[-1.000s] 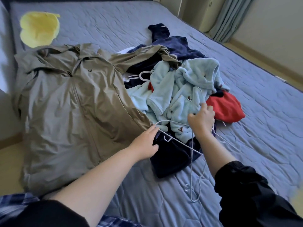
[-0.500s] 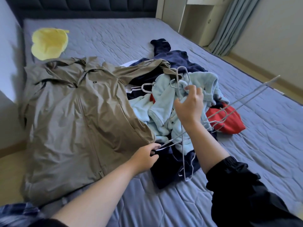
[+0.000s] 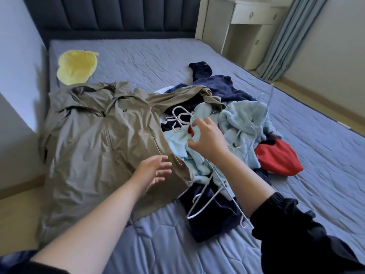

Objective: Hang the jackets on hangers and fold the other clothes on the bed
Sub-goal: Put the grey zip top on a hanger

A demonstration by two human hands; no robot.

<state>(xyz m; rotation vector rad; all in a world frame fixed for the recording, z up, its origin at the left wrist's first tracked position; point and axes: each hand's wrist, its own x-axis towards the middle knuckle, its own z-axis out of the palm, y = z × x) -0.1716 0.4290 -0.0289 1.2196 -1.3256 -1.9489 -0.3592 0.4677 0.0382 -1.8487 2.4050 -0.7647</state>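
Hangers [image 3: 214,176] lie beside the right hand [image 3: 209,141], jacket [image 3: 102,147] under the left hand [image 3: 154,173]; both hands loose-fingered, empty.

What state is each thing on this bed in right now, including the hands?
khaki jacket: spread flat, not on a hanger.
light blue fleece: crumpled.
navy garment: crumpled, partly under the jacket sleeve.
red garment: bunched beside the fleece.
white hangers: loose, tangled on the clothes.
yellow cloth: lying apart near the headboard.
left hand: open above the jacket.
right hand: open, fingers loosely curled, above the fleece.
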